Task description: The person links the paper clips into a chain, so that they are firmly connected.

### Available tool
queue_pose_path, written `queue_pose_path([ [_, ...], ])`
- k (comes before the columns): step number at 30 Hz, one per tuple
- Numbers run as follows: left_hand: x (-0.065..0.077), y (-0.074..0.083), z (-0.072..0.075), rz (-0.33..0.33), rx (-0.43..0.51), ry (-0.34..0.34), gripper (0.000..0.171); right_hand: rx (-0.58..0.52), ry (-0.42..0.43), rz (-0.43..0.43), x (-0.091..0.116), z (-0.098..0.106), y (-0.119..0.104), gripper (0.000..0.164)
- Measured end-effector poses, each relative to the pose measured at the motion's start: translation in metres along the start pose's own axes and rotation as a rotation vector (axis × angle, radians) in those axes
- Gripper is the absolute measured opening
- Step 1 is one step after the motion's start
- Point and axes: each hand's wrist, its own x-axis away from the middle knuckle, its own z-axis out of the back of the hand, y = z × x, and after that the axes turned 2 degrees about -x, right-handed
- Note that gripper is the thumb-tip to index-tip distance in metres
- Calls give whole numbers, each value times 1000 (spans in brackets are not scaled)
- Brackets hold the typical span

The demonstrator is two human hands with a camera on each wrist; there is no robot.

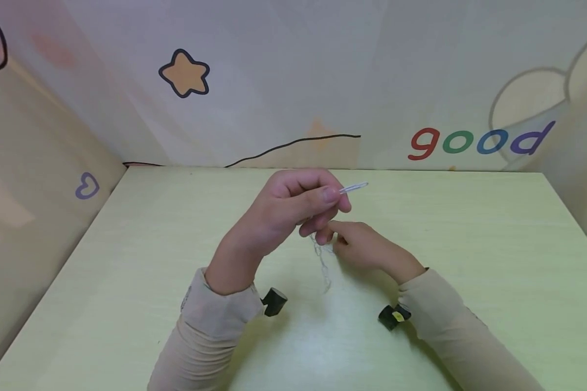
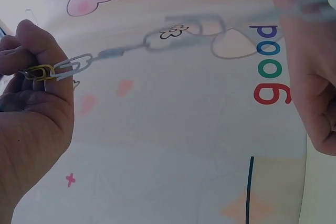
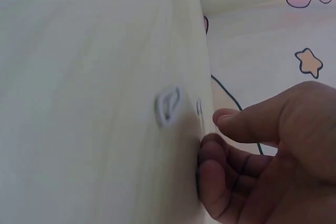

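In the head view, my left hand is raised over the table and pinches a paper clip between thumb and fingers. Below it hangs a chain of linked paper clips, partly hidden by the fingers. The left wrist view shows a yellow paper clip at the left hand's fingers, hooked to a white paper clip; the links beyond are blurred. Low beside the chain is my right hand. Its fingers are loosely bent with the thumb apart, and a paper clip shows just past the fingertips.
The pale green table meets a printed back wall and a left side wall. A black wrist camera sits at the left cuff, another black wrist camera at the right cuff.
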Motion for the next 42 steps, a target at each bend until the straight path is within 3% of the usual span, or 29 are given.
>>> queue_pose_path([
  [7, -2, 1, 1, -14, 20, -3, 24, -52, -9, -69, 2, 4, 0, 15],
  [16, -4, 1, -1, -7, -29, 0, 23, -15, 3, -33, 1, 2, 5, 26],
  [27, -1, -1, 3, -3, -38, 4, 23, -13, 39, -28, 0, 4, 7, 13],
  [34, 2, 1, 6, -20, -51, 15, 24, -39, -41, -50, 2, 14, 9, 21],
  [42, 1, 2, 6, -35, -51, 8, 23, 66, -80, -13, 4, 16, 3, 21],
])
